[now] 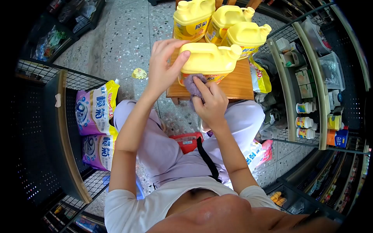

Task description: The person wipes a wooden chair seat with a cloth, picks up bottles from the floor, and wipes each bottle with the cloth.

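Observation:
A yellow jug [208, 58] with a printed label stands near the front edge of a wooden stool [243, 83]. My left hand [165, 66] rests against the jug's left end, thumb and fingers spread apart around its upper corner. In my right hand [211, 101] is a purple-grey cloth [194, 85], pressed by the fingers to the label on the jug's near side. Behind it on the stool are more yellow jugs [246, 35], one at the back left [193, 19] and one at the back middle [227, 19].
Purple and yellow detergent bags [95, 108] lean by a shelf [64, 136] on the left. A red basket [186, 143] lies on the floor between the legs. The right shelf [285, 89] holds small bottles [305, 122], boxes and clear bins. A yellow scrap [138, 73] lies on the floor.

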A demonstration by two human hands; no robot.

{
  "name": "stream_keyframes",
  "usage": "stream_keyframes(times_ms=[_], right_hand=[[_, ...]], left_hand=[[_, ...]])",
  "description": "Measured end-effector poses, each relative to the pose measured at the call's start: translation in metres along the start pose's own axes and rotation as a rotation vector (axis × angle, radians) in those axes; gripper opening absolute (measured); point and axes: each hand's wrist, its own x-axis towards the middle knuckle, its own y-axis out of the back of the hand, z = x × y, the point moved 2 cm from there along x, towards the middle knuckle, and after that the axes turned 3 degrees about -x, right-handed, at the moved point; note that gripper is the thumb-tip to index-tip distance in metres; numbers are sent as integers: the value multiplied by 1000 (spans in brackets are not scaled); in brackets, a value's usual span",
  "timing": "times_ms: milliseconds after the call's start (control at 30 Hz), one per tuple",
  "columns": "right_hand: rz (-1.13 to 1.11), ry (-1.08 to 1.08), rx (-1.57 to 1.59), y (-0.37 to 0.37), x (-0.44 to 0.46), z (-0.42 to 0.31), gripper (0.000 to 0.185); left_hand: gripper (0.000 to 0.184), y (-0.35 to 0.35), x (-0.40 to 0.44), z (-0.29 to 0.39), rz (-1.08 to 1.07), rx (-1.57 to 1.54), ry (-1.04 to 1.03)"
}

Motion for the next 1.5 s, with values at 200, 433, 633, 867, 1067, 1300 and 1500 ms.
stream_keyframes(times_ms=[200, 433, 633, 867, 1067, 1300, 1500], right_hand=[[5, -37, 109, 3, -15, 16, 44], [198, 62, 28, -3, 31, 14, 47], [217, 227, -119, -29, 63, -6, 45], [129, 172, -341, -46, 49, -11, 48], [141, 207, -253, -63, 38, 4, 44], [94, 173, -230, -69, 17, 3, 44], [43, 156, -171, -70, 7, 5, 45]], left_hand=[[22, -4, 16, -13, -37, 67, 5], [25, -12, 29, -36, -65, -49, 70], [27, -19, 28, -54, -60, -331, 196], [29, -26, 34, -57, -64, -376, 236], [31, -28, 34, -61, -61, -426, 267], [34, -29, 32, -60, -21, -461, 243], [33, -30, 32, -59, -47, -501, 291]])
